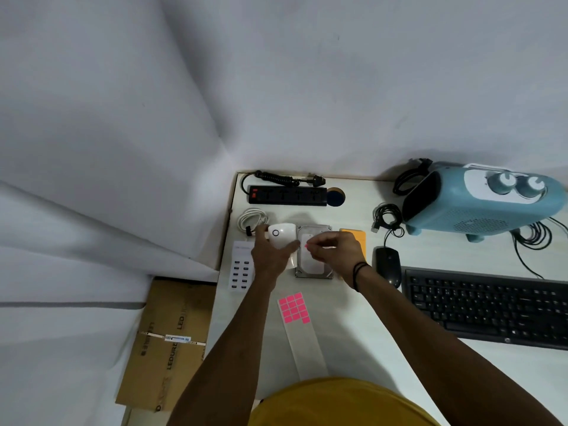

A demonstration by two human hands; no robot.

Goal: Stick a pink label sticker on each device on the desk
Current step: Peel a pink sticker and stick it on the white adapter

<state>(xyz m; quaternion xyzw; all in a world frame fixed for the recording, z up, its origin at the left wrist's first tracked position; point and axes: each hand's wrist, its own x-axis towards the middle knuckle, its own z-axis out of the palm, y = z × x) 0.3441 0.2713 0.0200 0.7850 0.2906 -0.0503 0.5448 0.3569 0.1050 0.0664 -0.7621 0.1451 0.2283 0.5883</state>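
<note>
Nearest to me, just behind my wrists, the strip of backing paper with its block of pink square label stickers (294,307) lies flat on the white desk (353,302). My left hand (270,256) is wrapped around the small rounded white plastic device with a black ring on its face (281,236), holding it lifted. My right hand (333,250) is pinched shut on a single pink sticker (306,246), thumb and fingertips together, right beside the white device. Under both hands sits a grey metal hard drive (313,262). Left of my left hand lies a flat white multi-port USB charger (241,269), with a coiled white cable (250,221) beyond it. Right of my right hand are a black mouse (387,265) and a black keyboard (485,305). Farther out, past my fingers, lies a black power strip (287,195); far right stands a blue fan heater (482,201).
</note>
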